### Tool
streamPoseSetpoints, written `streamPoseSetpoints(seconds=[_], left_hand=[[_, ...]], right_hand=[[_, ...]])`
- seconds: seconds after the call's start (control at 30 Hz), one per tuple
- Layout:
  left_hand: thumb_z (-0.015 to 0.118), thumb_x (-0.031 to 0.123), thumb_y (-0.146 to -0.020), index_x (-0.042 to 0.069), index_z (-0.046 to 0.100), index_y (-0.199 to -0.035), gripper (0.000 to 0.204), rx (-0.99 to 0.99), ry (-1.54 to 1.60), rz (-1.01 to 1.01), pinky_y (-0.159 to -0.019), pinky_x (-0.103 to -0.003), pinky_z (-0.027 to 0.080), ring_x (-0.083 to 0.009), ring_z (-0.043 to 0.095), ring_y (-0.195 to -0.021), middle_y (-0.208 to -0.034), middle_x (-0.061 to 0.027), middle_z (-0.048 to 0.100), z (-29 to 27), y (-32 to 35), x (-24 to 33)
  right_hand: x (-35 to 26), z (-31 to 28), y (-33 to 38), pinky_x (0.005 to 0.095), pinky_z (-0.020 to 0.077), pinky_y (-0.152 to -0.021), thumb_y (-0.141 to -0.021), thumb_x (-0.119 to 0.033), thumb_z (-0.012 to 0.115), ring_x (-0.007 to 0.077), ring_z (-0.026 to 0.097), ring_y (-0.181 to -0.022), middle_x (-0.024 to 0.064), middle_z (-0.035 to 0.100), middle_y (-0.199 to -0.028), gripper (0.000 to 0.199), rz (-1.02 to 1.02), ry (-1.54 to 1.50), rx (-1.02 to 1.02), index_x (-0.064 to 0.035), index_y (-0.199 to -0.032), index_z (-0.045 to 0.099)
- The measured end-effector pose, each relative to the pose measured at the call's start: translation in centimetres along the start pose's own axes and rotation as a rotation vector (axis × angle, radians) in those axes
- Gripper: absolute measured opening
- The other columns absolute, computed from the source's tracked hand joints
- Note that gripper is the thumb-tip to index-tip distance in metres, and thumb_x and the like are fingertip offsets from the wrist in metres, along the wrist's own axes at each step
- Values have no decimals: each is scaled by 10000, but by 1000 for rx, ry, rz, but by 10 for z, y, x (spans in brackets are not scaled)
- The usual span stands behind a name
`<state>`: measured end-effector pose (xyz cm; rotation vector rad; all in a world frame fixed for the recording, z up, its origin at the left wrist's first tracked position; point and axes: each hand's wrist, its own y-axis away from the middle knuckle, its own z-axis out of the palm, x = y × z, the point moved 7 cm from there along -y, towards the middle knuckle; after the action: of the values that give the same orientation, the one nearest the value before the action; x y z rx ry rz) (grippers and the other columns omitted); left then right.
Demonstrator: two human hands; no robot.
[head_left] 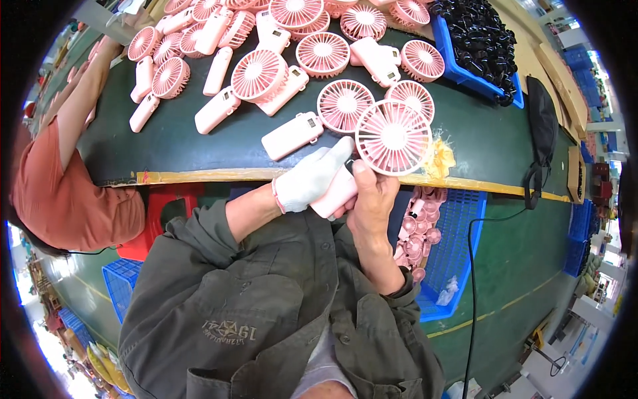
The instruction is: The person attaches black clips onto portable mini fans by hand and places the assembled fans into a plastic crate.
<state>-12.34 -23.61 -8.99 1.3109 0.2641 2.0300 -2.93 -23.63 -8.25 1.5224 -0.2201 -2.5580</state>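
Both hands hold one pink plastic handheld fan with a round grille (389, 141) just above the yellow near edge of the dark green desk (199, 143). The white-gloved left hand (311, 178) wraps its body, and the bare right hand (371, 196) pinches the neck below the grille. More pink fans (266, 73) lie scattered on the desk beyond.

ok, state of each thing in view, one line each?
held pink fan: lifted off the belt, head upright, gripped by its handle
left hand: white-gloved, wrapped on the fan's handle
right hand: bare, thumb pressed on the handle
pink fans on the belt: lying flat, loose
blue crate: open, part-filled with pink parts
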Motion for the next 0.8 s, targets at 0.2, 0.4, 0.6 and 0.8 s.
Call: streamPoseSetpoints(seconds=[0.2, 0.4, 0.6, 0.8], left_hand=[[243, 478, -1032, -16, 594, -717, 683, -18, -315, 157, -448, -300, 437, -185, 564, -448, -548, -105, 590, 8, 8, 10], [256, 486, -1026, -16, 594, -771, 657, -1, -379, 141, -475, -284, 454, -179, 590, -499, -577, -94, 600, 11, 9, 1], [276, 514, -1021, 35, 567, -928, 569, -169, -128, 47, -534, -273, 490, -161, 616, -583, -716, -78, 627, 23, 8, -25], [312, 330, -1041, 34, 535, -981, 376, -181, -593, 359, -578, -369, 510, -284, 648, -745, -818, -147, 622, 33, 13, -20]], right_hand=[[1, -13, 12, 224, 483, -436, -851, -137, 696, 116, 604, -642, 97, 605, -974, 499, -197, 131, -12, 61, -1251, 472], [7, -16, 8, 217, 408, -353, -976, -330, 526, 88, 509, -416, 76, 585, -781, 477, -127, 56, -214, 56, -1253, 479], [-7, -15, 6, 204, 413, -293, -901, -310, 623, 102, 576, -463, 173, 632, -1076, 517, -121, -15, -274, 104, -1187, 501], [-14, -30, 15, 368, 502, -870, -749, -197, 716, 245, 606, -1028, 188, 608, -1170, 503, -253, 50, -331, 64, -1158, 581]])
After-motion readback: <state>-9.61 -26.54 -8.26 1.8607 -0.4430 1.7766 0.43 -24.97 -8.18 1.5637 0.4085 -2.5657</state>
